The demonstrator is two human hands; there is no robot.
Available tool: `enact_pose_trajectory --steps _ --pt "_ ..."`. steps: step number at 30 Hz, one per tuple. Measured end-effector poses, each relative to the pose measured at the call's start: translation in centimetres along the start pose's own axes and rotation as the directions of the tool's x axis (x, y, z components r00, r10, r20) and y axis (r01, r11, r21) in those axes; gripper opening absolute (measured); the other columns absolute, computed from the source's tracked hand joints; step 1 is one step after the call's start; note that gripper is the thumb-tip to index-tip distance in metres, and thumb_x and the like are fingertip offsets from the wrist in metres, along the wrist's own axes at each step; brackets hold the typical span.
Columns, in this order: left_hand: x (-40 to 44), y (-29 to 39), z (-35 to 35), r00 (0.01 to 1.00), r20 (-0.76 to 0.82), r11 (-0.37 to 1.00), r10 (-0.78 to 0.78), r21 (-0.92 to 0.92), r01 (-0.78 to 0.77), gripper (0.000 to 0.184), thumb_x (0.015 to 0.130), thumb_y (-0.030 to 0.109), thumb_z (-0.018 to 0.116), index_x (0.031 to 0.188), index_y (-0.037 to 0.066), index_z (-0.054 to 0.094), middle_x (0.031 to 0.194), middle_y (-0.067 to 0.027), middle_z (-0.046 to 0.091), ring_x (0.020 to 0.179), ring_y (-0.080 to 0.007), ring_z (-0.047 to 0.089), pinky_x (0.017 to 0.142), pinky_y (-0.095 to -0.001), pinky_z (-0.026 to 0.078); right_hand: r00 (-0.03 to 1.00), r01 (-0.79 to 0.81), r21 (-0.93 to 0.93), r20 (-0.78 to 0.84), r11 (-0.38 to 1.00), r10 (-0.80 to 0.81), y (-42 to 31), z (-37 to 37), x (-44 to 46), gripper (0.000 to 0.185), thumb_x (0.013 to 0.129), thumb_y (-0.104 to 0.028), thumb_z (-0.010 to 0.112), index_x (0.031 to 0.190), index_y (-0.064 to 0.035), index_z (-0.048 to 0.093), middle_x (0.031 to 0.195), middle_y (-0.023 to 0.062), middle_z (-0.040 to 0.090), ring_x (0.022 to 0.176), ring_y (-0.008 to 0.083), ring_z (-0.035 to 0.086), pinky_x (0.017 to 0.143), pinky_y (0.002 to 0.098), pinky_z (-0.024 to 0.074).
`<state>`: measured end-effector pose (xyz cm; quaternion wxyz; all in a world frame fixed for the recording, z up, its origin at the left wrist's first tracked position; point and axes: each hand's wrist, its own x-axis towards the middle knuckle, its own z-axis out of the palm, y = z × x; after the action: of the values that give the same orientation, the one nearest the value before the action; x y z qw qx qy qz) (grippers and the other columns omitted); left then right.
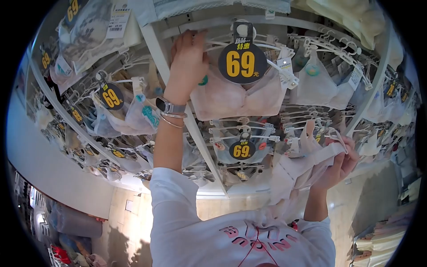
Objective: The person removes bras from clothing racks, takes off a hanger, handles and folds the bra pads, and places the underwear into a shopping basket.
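At the upper rack, my left hand (189,60) reaches to the hangers beside a pale pink bra (240,98); its fingertips are partly hidden among the hangers, so what they hold cannot be made out. A round black tag reading 69 (242,63) hangs in front of that bra, to the right of my left hand. Lower right, my right hand (340,162) is closed on a light pink bra (296,171), whose strap loops over the fingers and whose cups hang down to the left.
Racks of bras on white hangers (307,127) fill both sides and a lower row. A white upright post (202,142) runs down beside my left forearm. Folded clothes (382,238) lie at lower right. Dark rolled items (75,220) are at lower left.
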<state>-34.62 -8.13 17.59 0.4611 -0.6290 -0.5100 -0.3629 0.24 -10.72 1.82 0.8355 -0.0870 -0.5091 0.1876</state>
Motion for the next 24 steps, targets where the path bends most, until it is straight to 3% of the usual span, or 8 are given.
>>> enact_pose_trajectory --steps 2,5,11,17,20,22,24 --pt "0.0 -0.5 0.2 0.994 0.082 0.991 -0.067 -0.114 0.076 0.035 0.074 0.003 0.062 0.108 0.006 0.058 0.11 -0.0178 0.05 0.106 -0.0369 0.046 0.088 -0.0458 0.04 0.999 -0.028 0.072 0.018 0.997 0.027 -0.6 -0.1 0.0 0.014 0.092 -0.011 0.054 0.103 -0.0045 0.048 0.109 0.0179 0.051 0.091 0.0239 0.059 0.078 0.0325 0.052" --pt "-0.3 0.7 -0.4 0.996 -0.011 0.992 -0.084 -0.097 0.082 0.034 0.073 0.004 0.064 0.106 0.007 0.058 0.101 -0.016 0.049 0.098 -0.0361 0.047 0.085 -0.0448 0.041 0.999 -0.03 0.056 0.019 0.998 0.029 -0.7 -0.9 0.0 0.014 0.092 -0.011 0.054 0.103 -0.0036 0.049 0.109 0.0182 0.051 0.092 0.0242 0.059 0.081 0.0328 0.0511" --pt "0.0 2.1 -2.8 0.993 -0.114 0.991 0.035 0.133 -0.019 0.033 0.069 0.007 0.069 0.101 0.008 0.06 0.095 -0.0124 0.049 0.089 -0.0288 0.047 0.076 -0.0377 0.042 0.998 -0.06 -0.014 0.03 0.998 0.06 -0.5 -1.8 -0.4 0.014 0.092 -0.01 0.054 0.104 -0.0031 0.049 0.109 0.0186 0.052 0.093 0.0235 0.059 0.085 0.0332 0.0491" --pt "-2.0 2.9 -4.1 0.999 0.045 0.972 -0.008 0.236 -0.003 0.025 0.077 0.009 0.062 0.102 0.009 0.061 0.086 -0.0092 0.05 0.082 -0.0266 0.049 0.071 -0.0385 0.043 0.992 -0.122 0.001 0.022 0.993 0.122 -0.2 -2.4 -1.1 0.014 0.091 -0.008 0.054 0.104 -0.0041 0.05 0.11 0.0181 0.052 0.092 0.0219 0.059 0.097 0.0382 0.0417" --pt "-3.0 3.0 -3.4 0.999 0.047 0.98 -0.007 0.198 -0.002 0.027 0.079 0.007 0.059 0.106 0.009 0.06 0.087 -0.0088 0.052 0.081 -0.0264 0.05 0.07 -0.0388 0.043 0.993 -0.12 -0.005 0.018 0.993 0.12 -0.2 -2.3 -1.3 0.014 0.091 -0.007 0.055 0.104 -0.0043 0.05 0.11 0.018 0.052 0.092 0.0208 0.059 0.104 0.0413 0.0348" --pt "-3.4 3.5 -3.5 0.994 0.082 0.99 -0.072 0.127 0.061 0.031 0.081 0.007 0.059 0.113 0.008 0.057 0.098 -0.0148 0.052 0.091 -0.0317 0.049 0.079 -0.0407 0.042 0.992 -0.124 0.016 0.012 0.992 0.123 0.1 -2.5 -1.6 0.014 0.09 -0.007 0.055 0.104 -0.0041 0.05 0.11 0.0181 0.052 0.092 0.0201 0.059 0.107 0.0426 0.0306" --pt "-4.0 4.5 -3.8 0.995 0.037 0.993 -0.094 0.082 0.091 0.036 0.083 0.008 0.06 0.118 0.006 0.054 0.108 -0.0198 0.051 0.101 -0.036 0.047 0.087 -0.0425 0.039 0.991 -0.134 0.033 0.021 0.99 0.133 0.1 -2.6 -1.8 0.012 0.091 -0.006 0.053 0.103 -0.0028 0.05 0.112 0.0171 0.052 0.095 0.0219 0.058 0.094 0.0365 0.0415"
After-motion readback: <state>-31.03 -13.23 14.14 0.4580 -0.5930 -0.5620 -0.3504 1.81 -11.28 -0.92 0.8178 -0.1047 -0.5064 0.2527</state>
